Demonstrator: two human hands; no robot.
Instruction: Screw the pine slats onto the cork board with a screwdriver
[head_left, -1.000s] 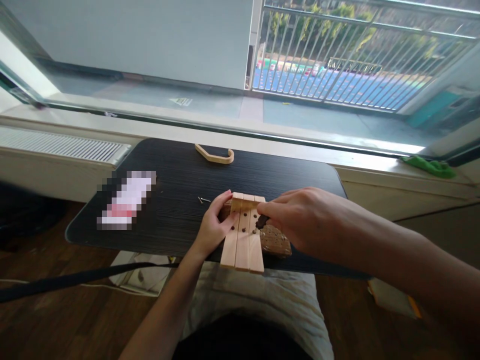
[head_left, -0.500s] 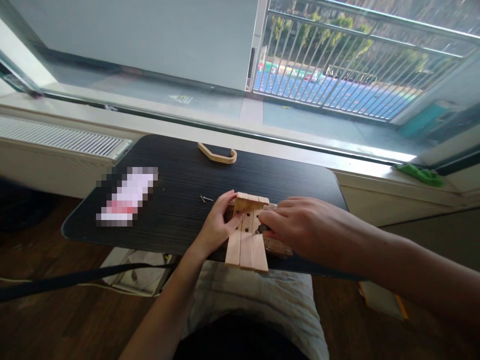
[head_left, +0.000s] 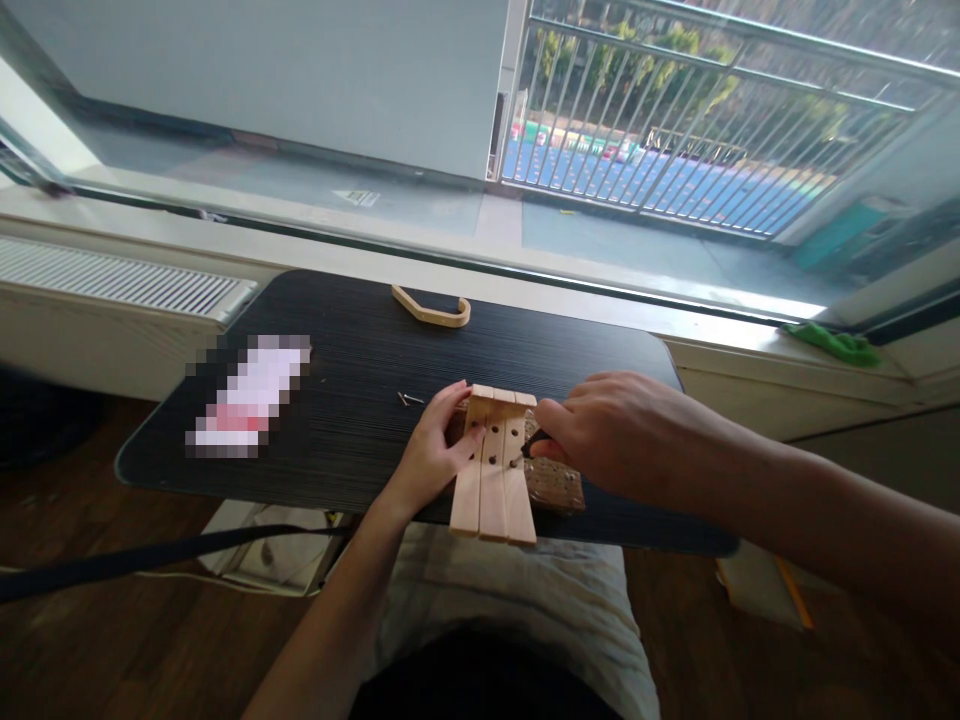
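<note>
Three pale wooden slats (head_left: 493,470) lie side by side on a brown board (head_left: 556,484) at the near edge of the black table (head_left: 352,350). Several small dark holes run across the slats. My left hand (head_left: 434,450) presses on the left slat with its fingers curled over the edge. My right hand (head_left: 609,430) is closed around a small dark tool (head_left: 531,444), whose tip touches a hole in the right slat.
Two small screws (head_left: 409,400) lie left of the slats. A curved wooden piece (head_left: 433,310) rests near the table's far edge. A blurred white and red item (head_left: 249,397) is at the left. A radiator (head_left: 120,285) and window sill stand behind the table.
My right hand has drawn back slightly to the right, so the tool's tip shows at the right slat. The left hand stays on the slats.
</note>
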